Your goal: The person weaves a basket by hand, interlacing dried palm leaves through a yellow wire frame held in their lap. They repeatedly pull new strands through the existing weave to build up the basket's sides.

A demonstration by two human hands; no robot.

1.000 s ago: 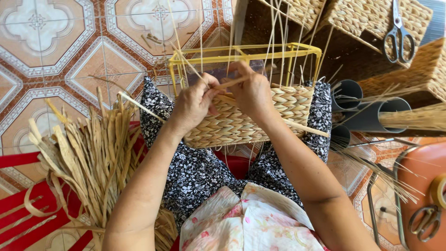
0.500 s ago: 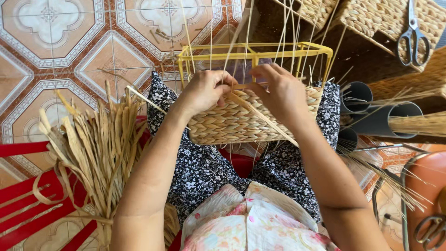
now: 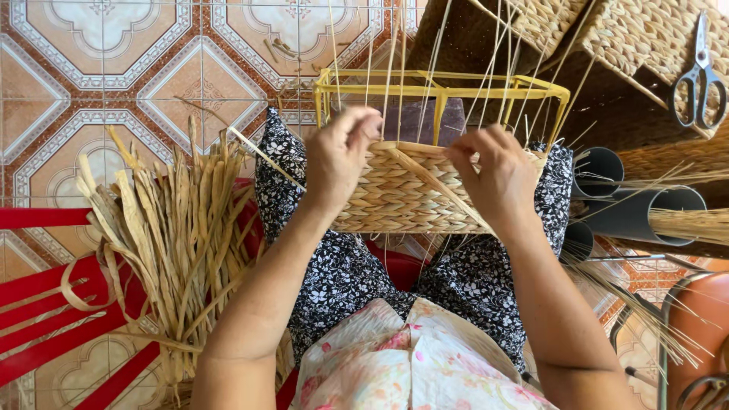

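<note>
A half-woven straw basket point(image 3: 406, 199) rests on my lap, built on a yellow metal frame point(image 3: 440, 86) with thin upright stalks rising from it. My left hand point(image 3: 340, 156) is at the basket's left top edge, fingers pinched on a straw strand. My right hand point(image 3: 493, 173) grips the top edge of the weave on the right and holds a flat strand point(image 3: 429, 182) that runs diagonally across the woven wall.
A bundle of dried straw strands point(image 3: 171, 235) lies on a red stool point(image 3: 45, 304) at my left. Finished woven baskets point(image 3: 645, 38) with scissors point(image 3: 699, 80) on top stand at the upper right. Grey tubes point(image 3: 638, 209) holding stalks lie right of my knee.
Both hands have shifted slightly along the basket's top edge while working the strand. The camera view has moved a little, so the basket sits lower in frame.
</note>
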